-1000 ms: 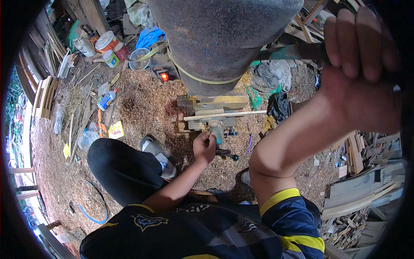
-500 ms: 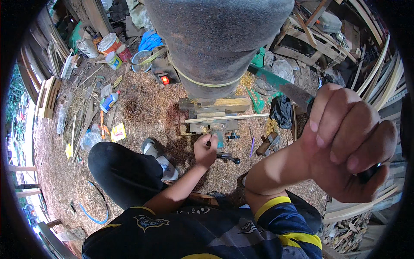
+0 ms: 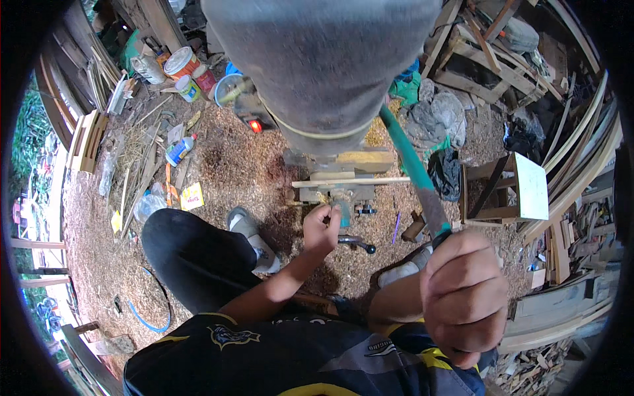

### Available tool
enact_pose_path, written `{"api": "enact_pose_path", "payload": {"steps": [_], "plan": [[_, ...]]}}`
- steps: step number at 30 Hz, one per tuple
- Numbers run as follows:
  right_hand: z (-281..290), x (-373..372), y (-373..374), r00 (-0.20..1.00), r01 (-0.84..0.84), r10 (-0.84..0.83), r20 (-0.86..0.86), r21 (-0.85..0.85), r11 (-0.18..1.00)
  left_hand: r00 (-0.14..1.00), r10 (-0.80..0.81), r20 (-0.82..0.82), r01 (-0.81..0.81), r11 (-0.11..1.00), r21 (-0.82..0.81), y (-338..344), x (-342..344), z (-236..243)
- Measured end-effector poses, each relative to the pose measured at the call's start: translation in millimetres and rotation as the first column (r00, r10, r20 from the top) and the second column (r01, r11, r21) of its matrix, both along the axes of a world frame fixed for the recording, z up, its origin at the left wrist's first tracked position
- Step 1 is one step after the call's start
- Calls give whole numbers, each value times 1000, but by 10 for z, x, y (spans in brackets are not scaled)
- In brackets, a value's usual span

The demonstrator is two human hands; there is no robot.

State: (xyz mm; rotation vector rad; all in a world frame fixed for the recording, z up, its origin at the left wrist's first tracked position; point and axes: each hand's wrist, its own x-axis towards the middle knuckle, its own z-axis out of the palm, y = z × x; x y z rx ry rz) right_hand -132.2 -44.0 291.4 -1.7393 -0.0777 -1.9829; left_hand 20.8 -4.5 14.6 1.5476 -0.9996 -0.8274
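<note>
My right hand (image 3: 465,290) is wrapped around the grip of a long, narrow tool (image 3: 404,146), green with a worn grey stretch near the hand. Its kind does not show; its far end runs behind a large dark rounded body (image 3: 317,72) with a yellow band. My left hand (image 3: 321,231) has its fingers curled, thumb against a teal vise-like fixture (image 3: 344,215); whatever the fingers may hold is hidden. A thin strip of wood (image 3: 376,181) lies across just beyond that hand, in front of stacked wooden blocks (image 3: 363,158). A dark crank handle (image 3: 356,243) sticks out below the fixture.
Wood shavings cover the ground (image 3: 218,185). Far left stand paint cans (image 3: 181,63) and a blue-labelled bottle (image 3: 180,150). A device with a red light (image 3: 255,125) sits beside the dark body. On the right are a white-topped wooden frame (image 3: 525,188), a black bag (image 3: 444,173) and timber (image 3: 588,158).
My right hand has come down and leftward, bringing the green tool to a steeper slant. The left hand stays by the fixture. More of the right side, with the wooden frame, now shows.
</note>
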Motion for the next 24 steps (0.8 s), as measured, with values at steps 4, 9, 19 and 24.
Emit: {"api": "enact_pose_path", "payload": {"steps": [4,9,19,24], "plan": [[140,-382,-149,942,-228,199,-270,-80,970,989,-103,107,115,986,-117,3,-40,111],[370,-339,-169,806,-338,440,-396,303,891,997,-69,15,70,990,-124,5,10,82],[1226,-198,101,449,698,561,-696,665,266,987,116,110,-96,980,-173,-21,66,94],[1485,180,-38,680,697,649,-340,573,-430,980,132,146,-117,987,-109,0,86,-77]]}}
